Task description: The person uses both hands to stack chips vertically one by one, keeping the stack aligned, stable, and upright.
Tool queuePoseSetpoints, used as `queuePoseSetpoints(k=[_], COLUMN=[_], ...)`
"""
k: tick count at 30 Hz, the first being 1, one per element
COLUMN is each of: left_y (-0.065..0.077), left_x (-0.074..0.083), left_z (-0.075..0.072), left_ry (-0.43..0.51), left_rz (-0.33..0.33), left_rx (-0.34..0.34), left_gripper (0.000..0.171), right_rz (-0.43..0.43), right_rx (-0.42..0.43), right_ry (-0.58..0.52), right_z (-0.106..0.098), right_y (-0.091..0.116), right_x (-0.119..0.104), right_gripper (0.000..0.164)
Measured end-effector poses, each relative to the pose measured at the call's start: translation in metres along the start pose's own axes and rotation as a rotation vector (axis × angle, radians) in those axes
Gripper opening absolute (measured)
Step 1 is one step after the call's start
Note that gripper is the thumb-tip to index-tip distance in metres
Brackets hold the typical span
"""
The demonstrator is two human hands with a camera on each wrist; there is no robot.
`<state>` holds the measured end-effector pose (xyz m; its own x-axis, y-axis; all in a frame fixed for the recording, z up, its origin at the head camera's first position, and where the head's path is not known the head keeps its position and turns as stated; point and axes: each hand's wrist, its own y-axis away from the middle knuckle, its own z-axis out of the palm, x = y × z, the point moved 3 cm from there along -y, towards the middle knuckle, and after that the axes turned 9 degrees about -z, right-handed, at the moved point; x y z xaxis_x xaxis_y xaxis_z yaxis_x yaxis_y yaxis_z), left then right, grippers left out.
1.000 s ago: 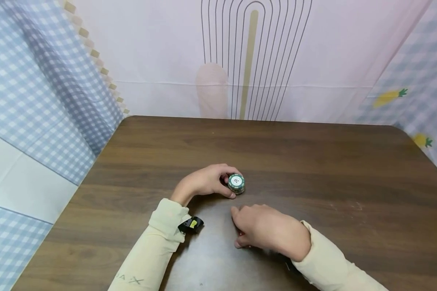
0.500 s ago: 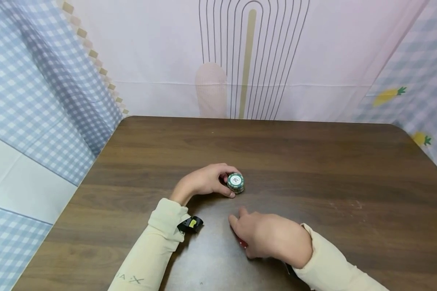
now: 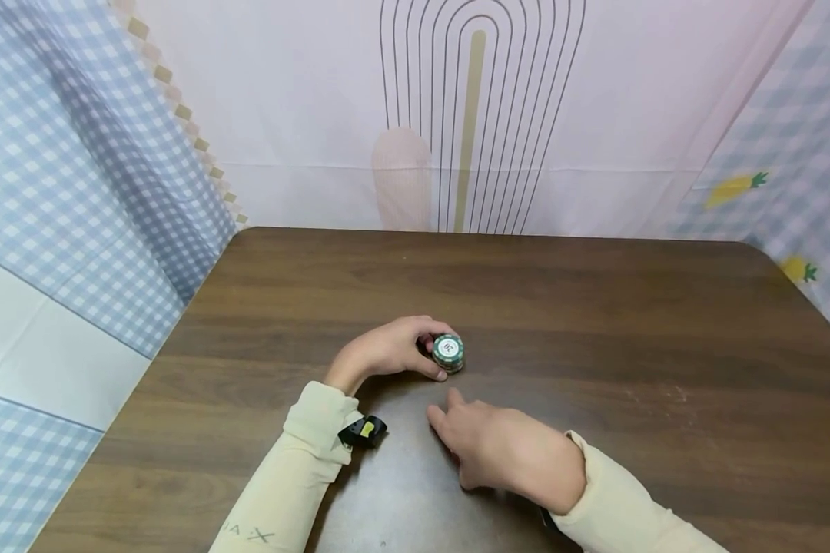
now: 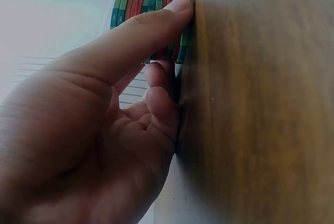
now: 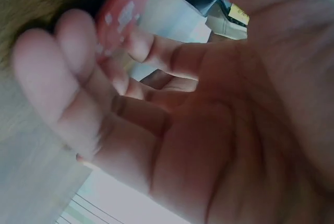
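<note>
My left hand [image 3: 387,349] curls its thumb and fingers around a stack of poker chips [image 3: 448,350] on the table, near its middle. The top chip is green with a white centre marked 20. From the left wrist, green and red chips [image 4: 136,3] show layered along the stack's side, and the thumb lies across them. Just nearer and to the right is my right hand [image 3: 508,447], palm down and low over the table. It pinches a red poker chip [image 5: 122,18] with white marks, visible in the right wrist view but hidden under the hand in the head view.
The brown wooden table [image 3: 304,284] has rounded far corners. A pale patterned cloth [image 3: 304,92] hangs behind it, with blue checked cloth [image 3: 62,169] on the left. A black wrist strap [image 3: 363,432] is on the left cuff.
My right hand has dipped toward me, then shifted a little left. Some red showed beneath it earlier and is now covered in the head view. The left hand and stack have stayed put.
</note>
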<state>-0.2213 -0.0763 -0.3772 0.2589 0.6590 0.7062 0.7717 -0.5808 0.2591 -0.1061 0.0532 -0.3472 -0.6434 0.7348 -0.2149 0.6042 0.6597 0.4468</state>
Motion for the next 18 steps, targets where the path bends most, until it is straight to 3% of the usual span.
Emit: queuePoseSetpoints(k=[3, 5, 8, 11, 15, 18], left_y=[0.000, 0.000, 0.000, 0.001, 0.001, 0.000], left_x=[0.000, 0.000, -0.001, -0.001, -0.002, -0.002], left_z=[0.000, 0.000, 0.000, 0.000, 0.001, 0.001], left_ry=[-0.003, -0.009, -0.031, -0.040, -0.039, -0.024], left_rz=[0.005, 0.007, 0.005, -0.013, -0.015, -0.006], left_rx=[0.004, 0.010, 0.016, 0.019, 0.034, 0.043], left_gripper=[0.040, 0.039, 0.036, 0.036, 0.039, 0.039], right_rz=[-0.035, -0.102, -0.247, -0.326, -0.304, -0.250], right_rx=[0.026, 0.096, 0.276, 0.470, 0.668, 0.746], right_ry=[-0.016, -0.011, 0.068, 0.168, 0.268, 0.298], right_z=[-0.003, -0.007, -0.014, -0.023, -0.035, -0.042], right_y=[-0.001, -0.001, 0.000, 0.001, 0.001, 0.001], right_x=[0.001, 0.002, 0.004, 0.010, 0.025, 0.038], right_gripper=[0.046, 0.041, 0.029, 0.020, 0.020, 0.024])
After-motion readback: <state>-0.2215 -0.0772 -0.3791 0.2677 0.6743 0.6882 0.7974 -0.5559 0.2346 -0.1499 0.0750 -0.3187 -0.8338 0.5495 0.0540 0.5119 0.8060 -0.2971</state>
